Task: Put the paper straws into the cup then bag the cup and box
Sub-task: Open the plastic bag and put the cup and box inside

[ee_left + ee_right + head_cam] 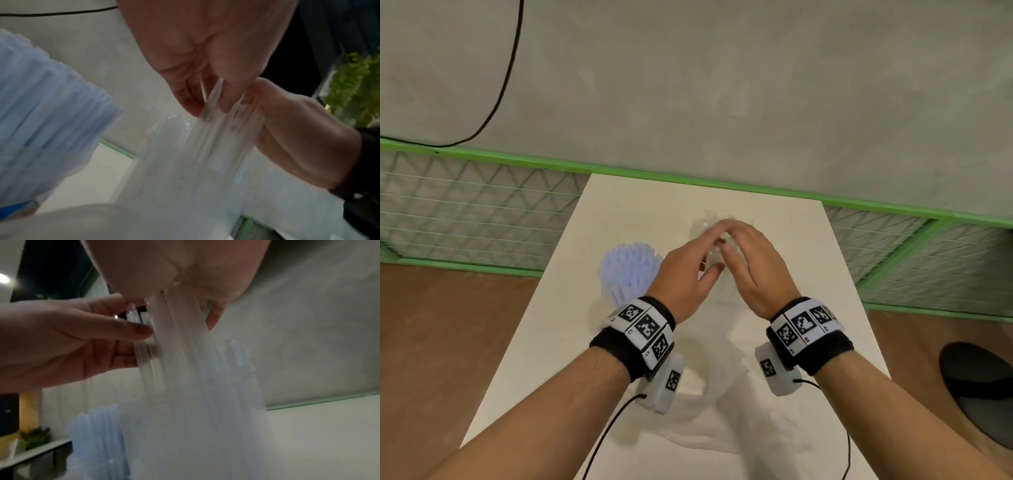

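While both my hands meet over the middle of the worktop (571, 342), they gather a bundle of clear straws (213, 126). My left hand (688, 274) curls its fingers (189, 100) round the top of the bundle, and my right hand (753, 270) pinches the same ends from the other side, its fingers (213, 318) closed on them. The straws hang down from both grips, spreading out below; their lower ends are blurred, so I cannot tell what they rest in. Just left of my left hand, toward the worktop's left edge, stands the cup (628, 274), packed with pale blue straws (51, 100) standing upright. A white bag (722, 411) lies crumpled on the worktop near its front edge, between my wrists. I cannot make out the box.
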Motion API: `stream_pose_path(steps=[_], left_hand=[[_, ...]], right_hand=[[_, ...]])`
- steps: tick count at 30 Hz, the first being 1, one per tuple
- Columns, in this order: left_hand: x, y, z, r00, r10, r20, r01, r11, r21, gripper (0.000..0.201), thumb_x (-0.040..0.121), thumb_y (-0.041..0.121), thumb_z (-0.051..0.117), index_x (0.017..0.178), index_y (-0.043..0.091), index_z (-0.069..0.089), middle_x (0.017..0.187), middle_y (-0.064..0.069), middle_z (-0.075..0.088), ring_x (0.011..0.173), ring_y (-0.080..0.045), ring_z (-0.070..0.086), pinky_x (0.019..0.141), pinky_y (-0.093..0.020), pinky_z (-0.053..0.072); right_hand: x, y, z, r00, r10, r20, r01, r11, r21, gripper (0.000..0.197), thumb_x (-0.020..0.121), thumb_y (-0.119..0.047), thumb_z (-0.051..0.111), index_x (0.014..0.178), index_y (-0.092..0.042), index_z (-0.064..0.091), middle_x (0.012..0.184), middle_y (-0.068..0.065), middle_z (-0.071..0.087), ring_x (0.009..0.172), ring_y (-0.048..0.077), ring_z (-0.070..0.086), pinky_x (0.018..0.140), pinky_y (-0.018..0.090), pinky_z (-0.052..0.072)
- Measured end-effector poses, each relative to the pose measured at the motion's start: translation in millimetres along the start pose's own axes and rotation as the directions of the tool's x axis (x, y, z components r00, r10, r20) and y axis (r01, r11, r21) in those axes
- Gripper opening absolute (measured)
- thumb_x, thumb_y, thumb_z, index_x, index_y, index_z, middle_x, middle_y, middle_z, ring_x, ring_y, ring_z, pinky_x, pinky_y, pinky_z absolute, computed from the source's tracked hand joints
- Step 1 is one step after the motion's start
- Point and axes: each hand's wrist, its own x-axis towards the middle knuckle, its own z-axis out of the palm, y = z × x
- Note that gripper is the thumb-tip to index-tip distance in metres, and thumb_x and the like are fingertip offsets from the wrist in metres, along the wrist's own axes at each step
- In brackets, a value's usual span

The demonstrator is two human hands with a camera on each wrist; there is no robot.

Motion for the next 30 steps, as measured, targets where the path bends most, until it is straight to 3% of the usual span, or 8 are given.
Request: stream_pose_path(steps=[3, 8, 10, 12, 15, 18, 25, 30], left_hand=[[-5, -10, 4, 0.999, 0.022, 0.038, -0.026, 0.994, 0.11, 0.058, 0.096, 0.011, 0.059, 0.146, 0.035, 0.043, 0.099, 0.004, 0.066, 0.087, -0.018, 0.062, 0.089, -0.031, 0.051], [-20, -26, 10, 0.985, 0.077, 0.154, -0.133, 0.908, 0.397, 0.045, 0.098, 0.02, 0.055, 0.143, 0.022, 0.051, 0.123, 0.0, 0.067, 0.122, -0.023, 0.052, 0.099, -0.03, 0.03], [-26, -28, 10, 0.98, 0.068, 0.189, -0.16, 0.833, 0.53, 0.045, 0.1, 0.033, 0.042, 0.145, 0.025, 0.046, 0.142, 0.009, 0.055, 0.139, -0.018, 0.033, 0.105, -0.035, 0.017], [-30, -28, 10, 0.967, -0.012, 0.255, -0.148, 0.788, 0.598, 0.051, 0.103, 0.04, 0.031, 0.152, 0.03, 0.031, 0.16, 0.016, 0.026, 0.149, -0.011, 0.007, 0.114, -0.04, 0.006], [-36, -27, 9, 0.93, -0.128, 0.345, -0.106, 0.804, 0.584, 0.063, 0.104, 0.042, 0.031, 0.157, 0.03, 0.0, 0.163, 0.019, -0.011, 0.148, -0.002, -0.019, 0.122, -0.042, -0.007], [-40, -24, 8, 0.959, -0.135, 0.25, -0.019, 0.846, 0.532, 0.069, 0.104, 0.039, 0.033, 0.156, 0.028, -0.011, 0.161, 0.016, -0.023, 0.147, 0.001, -0.021, 0.122, -0.038, -0.012], [-45, -21, 9, 0.959, -0.173, 0.224, -0.017, 0.754, 0.656, 0.06, 0.106, 0.032, 0.03, 0.157, 0.024, -0.001, 0.165, 0.004, -0.011, 0.153, -0.012, -0.005, 0.122, -0.033, -0.008], [-43, -24, 5, 0.946, -0.173, 0.273, -0.052, 0.752, 0.657, 0.068, 0.104, 0.031, 0.037, 0.156, 0.033, -0.006, 0.165, 0.003, -0.015, 0.152, -0.015, -0.01, 0.123, -0.04, -0.008]], right_hand=[[-9, 11, 0, 0.997, 0.012, 0.073, -0.001, 0.989, -0.148, 0.049, 0.104, -0.043, 0.023, 0.125, -0.016, 0.058, 0.132, -0.003, 0.058, 0.128, 0.017, 0.048, 0.102, 0.041, 0.041], [-35, 24, 8, 0.967, 0.106, 0.232, -0.006, 0.918, -0.397, 0.058, 0.101, -0.052, 0.012, 0.144, -0.028, 0.042, 0.153, -0.015, 0.036, 0.148, 0.008, 0.012, 0.114, 0.042, 0.021], [-40, 25, 9, 0.958, 0.125, 0.258, -0.008, 0.911, -0.412, 0.059, 0.1, -0.055, 0.016, 0.15, -0.029, 0.032, 0.159, -0.017, 0.022, 0.149, 0.005, -0.001, 0.117, 0.045, 0.013], [-42, 23, 6, 0.963, 0.128, 0.238, -0.023, 0.915, -0.402, 0.062, 0.099, -0.058, 0.023, 0.153, -0.027, 0.024, 0.162, -0.016, 0.011, 0.149, 0.007, -0.008, 0.118, 0.046, 0.007], [-48, 10, 5, 0.987, 0.099, 0.126, -0.042, 0.919, -0.392, 0.065, 0.098, -0.053, 0.032, 0.155, -0.023, 0.021, 0.164, -0.01, 0.008, 0.151, 0.012, -0.003, 0.118, 0.04, 0.006], [-63, 2, 13, 0.983, 0.085, 0.16, -0.004, 0.892, -0.453, 0.06, 0.101, -0.049, 0.028, 0.154, -0.022, 0.022, 0.163, -0.009, 0.013, 0.151, 0.013, 0.004, 0.117, 0.045, 0.015], [-57, 11, 11, 0.975, 0.084, 0.207, 0.024, 0.882, -0.47, 0.04, 0.102, -0.047, 0.029, 0.133, -0.042, 0.053, 0.153, -0.022, 0.034, 0.149, 0.013, 0.013, 0.112, 0.047, 0.016], [-33, 13, 6, 0.988, 0.124, 0.092, -0.102, 0.971, -0.218, 0.02, 0.094, -0.045, 0.051, 0.107, -0.041, 0.066, 0.15, -0.021, 0.037, 0.143, 0.01, 0.027, 0.101, 0.045, 0.024]])
